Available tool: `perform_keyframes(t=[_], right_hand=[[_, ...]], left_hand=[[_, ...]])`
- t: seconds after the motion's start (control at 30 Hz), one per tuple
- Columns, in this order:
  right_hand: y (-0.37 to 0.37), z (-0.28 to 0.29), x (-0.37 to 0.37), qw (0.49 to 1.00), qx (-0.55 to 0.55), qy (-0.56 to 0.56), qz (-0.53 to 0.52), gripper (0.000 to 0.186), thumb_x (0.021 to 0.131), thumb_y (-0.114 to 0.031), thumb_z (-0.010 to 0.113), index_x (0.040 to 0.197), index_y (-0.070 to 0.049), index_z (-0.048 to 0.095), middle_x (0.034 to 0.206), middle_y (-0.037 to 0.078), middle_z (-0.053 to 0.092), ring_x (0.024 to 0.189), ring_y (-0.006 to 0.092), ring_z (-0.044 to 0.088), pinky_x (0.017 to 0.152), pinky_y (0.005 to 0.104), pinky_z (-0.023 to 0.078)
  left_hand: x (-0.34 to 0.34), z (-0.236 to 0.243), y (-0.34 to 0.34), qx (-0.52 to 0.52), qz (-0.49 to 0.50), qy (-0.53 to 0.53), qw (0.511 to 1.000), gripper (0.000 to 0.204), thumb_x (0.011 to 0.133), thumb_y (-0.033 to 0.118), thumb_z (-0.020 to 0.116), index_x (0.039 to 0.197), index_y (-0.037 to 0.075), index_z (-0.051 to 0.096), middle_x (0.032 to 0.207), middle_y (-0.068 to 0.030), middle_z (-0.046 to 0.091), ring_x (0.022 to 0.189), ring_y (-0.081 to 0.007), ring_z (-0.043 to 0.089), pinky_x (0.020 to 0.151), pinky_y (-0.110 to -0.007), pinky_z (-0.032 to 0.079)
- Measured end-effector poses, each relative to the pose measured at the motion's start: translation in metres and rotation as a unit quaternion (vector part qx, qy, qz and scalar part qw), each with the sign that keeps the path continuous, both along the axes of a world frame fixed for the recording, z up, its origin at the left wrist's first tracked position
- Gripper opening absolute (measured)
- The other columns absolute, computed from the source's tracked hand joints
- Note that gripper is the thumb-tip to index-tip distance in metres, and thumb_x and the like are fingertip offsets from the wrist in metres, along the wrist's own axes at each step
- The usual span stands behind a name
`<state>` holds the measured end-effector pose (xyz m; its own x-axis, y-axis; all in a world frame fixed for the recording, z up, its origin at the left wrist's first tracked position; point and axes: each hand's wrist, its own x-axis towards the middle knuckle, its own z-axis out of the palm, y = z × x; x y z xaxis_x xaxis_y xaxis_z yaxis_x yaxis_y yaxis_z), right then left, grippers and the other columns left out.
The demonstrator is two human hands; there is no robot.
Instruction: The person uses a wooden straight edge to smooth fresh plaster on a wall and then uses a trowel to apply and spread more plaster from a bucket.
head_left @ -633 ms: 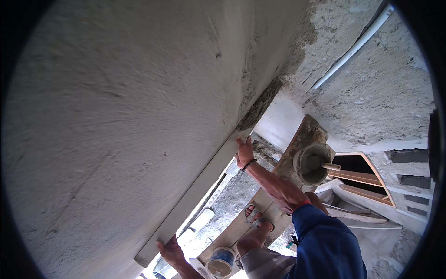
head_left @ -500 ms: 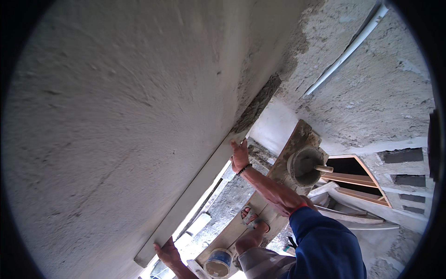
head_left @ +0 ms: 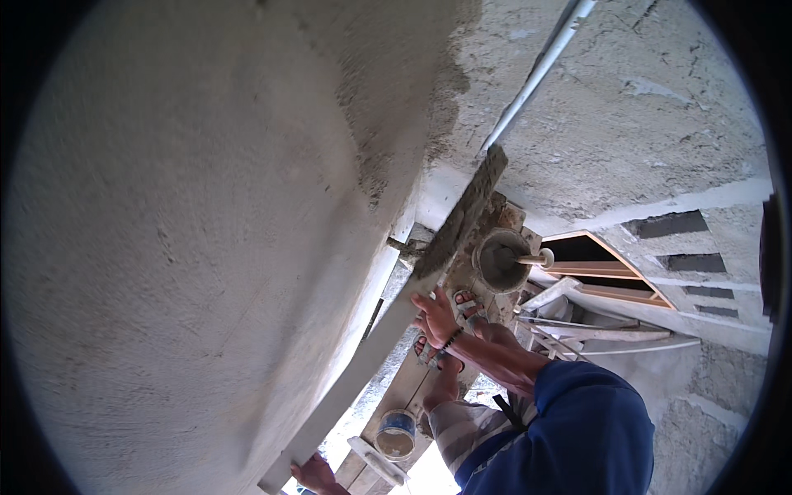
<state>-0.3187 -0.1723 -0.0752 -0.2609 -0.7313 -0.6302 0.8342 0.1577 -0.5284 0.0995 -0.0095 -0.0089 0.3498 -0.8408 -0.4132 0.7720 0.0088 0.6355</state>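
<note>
A long, flat straightedge (head_left: 359, 375) runs slantwise beside the plastered wall (head_left: 206, 247), its upper end caked with wet mortar (head_left: 464, 216). My right hand (head_left: 437, 319), a dark beaded bracelet at its wrist, grips the board around its middle. Close to the lower end, my left hand (head_left: 313, 475) is closed on the same board, partly cut off by the dark rim. A gap shows between the board's mortar-covered part and the wall. Darker, damp-looking plaster (head_left: 388, 124) covers the wall's upper part.
My sandalled feet stand on wooden planks (head_left: 404, 396). On them are a mortar bucket (head_left: 488, 276) with a wooden-handled tool (head_left: 532, 260), a small blue-and-white bucket (head_left: 396, 436) and a pale, long tool (head_left: 375, 462). A white pipe (head_left: 536, 82) runs along the rough adjoining wall (head_left: 627, 124).
The straightedge has come away from the wall toward me, both hands still on it. The view has shifted, and both my feet now show on the planks.
</note>
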Motion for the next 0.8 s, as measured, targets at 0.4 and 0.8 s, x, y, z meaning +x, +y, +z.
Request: perform_keyframes(t=[0.4,0.8], right_hand=[[0.138,0.003,-0.019,0.974,0.207,-0.093,-0.003,0.037,0.078,-0.018,0.062,0.102,0.000,0.040,0.095,0.013,0.055,0.078,0.0270,0.063,0.067,0.0446,0.054],[0.074,0.041,-0.152,0.950,0.308,0.004,0.041,0.039,0.074,-0.029,0.062,0.088,0.006,0.056,0.078,0.015,0.059,0.061,0.0273,0.058,0.052,0.0409,0.048]], left_hand=[[-0.074,0.203,0.007,0.134,-0.004,-0.293,0.947,0.067,0.070,0.038,0.069,0.125,0.009,0.044,0.120,-0.0095,0.051,0.111,-0.0262,0.048,0.095,-0.041,0.039],[-0.293,0.285,-0.098,-0.052,-0.116,-0.744,0.655,0.035,0.082,0.028,0.058,0.102,0.000,0.053,0.100,-0.0116,0.056,0.090,-0.0219,0.054,0.078,-0.037,0.047]])
